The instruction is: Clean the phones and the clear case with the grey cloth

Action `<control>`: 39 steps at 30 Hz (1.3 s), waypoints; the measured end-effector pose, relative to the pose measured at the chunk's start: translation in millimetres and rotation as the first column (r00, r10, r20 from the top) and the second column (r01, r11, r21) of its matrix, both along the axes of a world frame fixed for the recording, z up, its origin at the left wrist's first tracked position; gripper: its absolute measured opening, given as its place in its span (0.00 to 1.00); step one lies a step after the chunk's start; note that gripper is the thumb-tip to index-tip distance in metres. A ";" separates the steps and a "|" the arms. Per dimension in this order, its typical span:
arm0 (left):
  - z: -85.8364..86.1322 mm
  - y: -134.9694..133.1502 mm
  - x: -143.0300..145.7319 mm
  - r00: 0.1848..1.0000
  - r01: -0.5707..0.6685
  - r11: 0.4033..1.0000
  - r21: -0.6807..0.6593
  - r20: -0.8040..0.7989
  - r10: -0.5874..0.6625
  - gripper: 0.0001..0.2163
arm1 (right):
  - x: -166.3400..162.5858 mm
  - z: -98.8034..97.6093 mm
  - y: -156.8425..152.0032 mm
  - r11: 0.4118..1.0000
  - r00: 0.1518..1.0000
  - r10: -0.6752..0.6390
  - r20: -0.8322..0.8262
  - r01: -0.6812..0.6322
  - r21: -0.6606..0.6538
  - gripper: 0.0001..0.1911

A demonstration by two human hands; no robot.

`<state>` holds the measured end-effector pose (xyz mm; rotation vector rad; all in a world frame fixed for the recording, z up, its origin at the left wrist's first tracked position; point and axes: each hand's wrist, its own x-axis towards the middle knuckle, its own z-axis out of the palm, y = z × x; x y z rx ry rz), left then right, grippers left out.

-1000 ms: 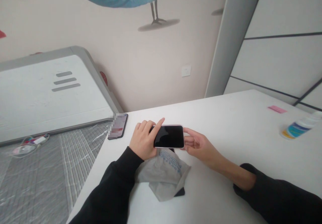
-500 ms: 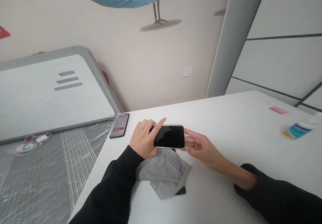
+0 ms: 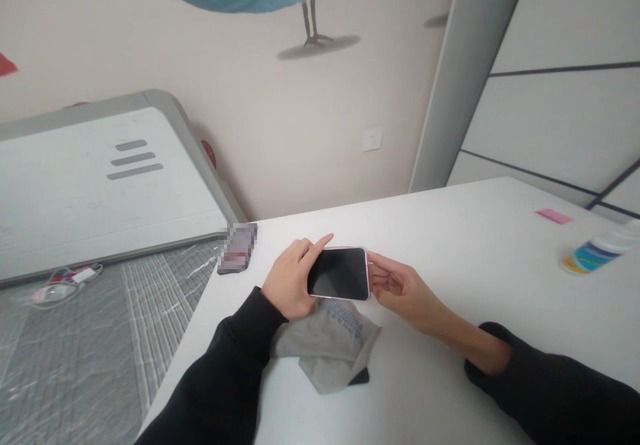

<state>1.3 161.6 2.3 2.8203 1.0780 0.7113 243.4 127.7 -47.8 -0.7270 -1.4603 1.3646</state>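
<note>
A smartphone (image 3: 340,274) with a dark screen and a pale pinkish edge is held sideways between my two hands, screen facing me. My left hand (image 3: 294,277) grips its left end, with one finger stretched out above the top edge. My right hand (image 3: 403,292) closes on the right end, fingers partly curled behind it. Just below the phone, a crumpled grey cloth (image 3: 333,348) with blue print lies on the white table (image 3: 425,378). A dark flat object (image 3: 360,377) sticks out from under the cloth; most of it is hidden.
Another phone (image 3: 237,248), partly blurred out, lies at the table's left edge. To the right are a pink slip (image 3: 554,216) and a white bottle (image 3: 597,252) with a coloured label. Left of the table, a cable (image 3: 65,288) rests on a plastic-covered striped mattress (image 3: 90,345).
The phone has shifted slightly right and tilted a little, its right end lower. Both hands keep hold of it. The cloth has stayed in place.
</note>
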 end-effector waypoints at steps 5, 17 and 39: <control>1.1 1.6 -2.8 0.999 0.038 0.981 -0.192 0.021 -0.035 0.49 | 0.0 -4.8 0.2 0.999 1.000 -0.018 0.023 0.017 0.039 0.29; -12.3 1.6 -3.2 0.810 0.132 0.935 -0.328 0.580 0.088 0.23 | -1.1 9.0 4.8 0.995 0.992 -0.095 0.077 0.095 0.010 0.17; -4.6 2.2 9.9 0.265 0.791 0.204 -0.576 0.624 0.735 0.36 | 30.1 38.3 11.3 0.768 0.634 -0.608 0.478 0.316 0.557 0.12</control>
